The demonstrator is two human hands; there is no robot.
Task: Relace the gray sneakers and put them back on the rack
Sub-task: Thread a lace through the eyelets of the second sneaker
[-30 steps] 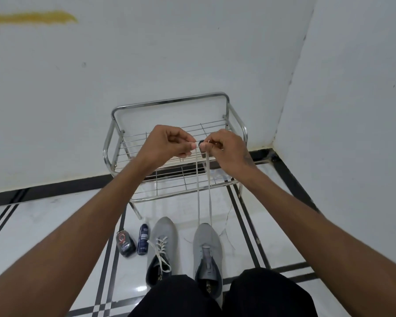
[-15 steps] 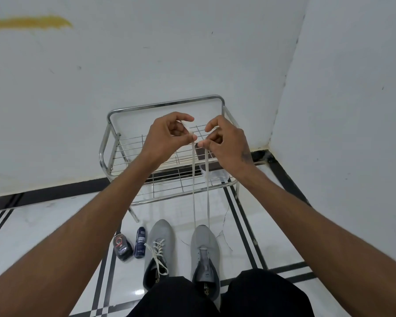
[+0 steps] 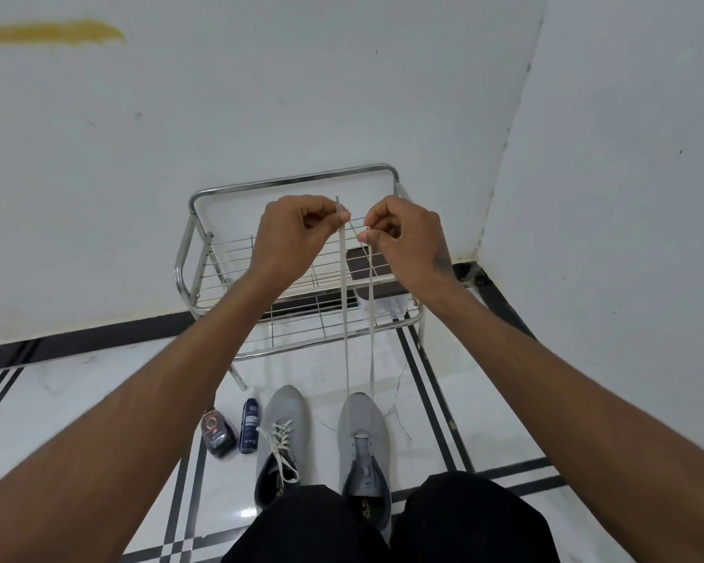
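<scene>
Two sneakers (image 3: 322, 440) on white tiled floor (image 3: 98, 400).

— What is the person wearing?

— Black trousers (image 3: 456, 522), plain dark cloth with no pattern, seen over both knees at the bottom of the view.

— Any sleeves?

— None in view. Both forearms are bare from the frame's edge to the wrists, with no watch, strap or bracelet on either.

— And the hands?

— The left hand (image 3: 291, 237) is bare, no glove, no ring that can be made out. The right hand (image 3: 409, 241) is bare too. There is a small dark mark on its outer edge near the wrist, too blurred to tell what it is.

— Shoes on the feet?

— The feet are hidden under the knees.
</scene>
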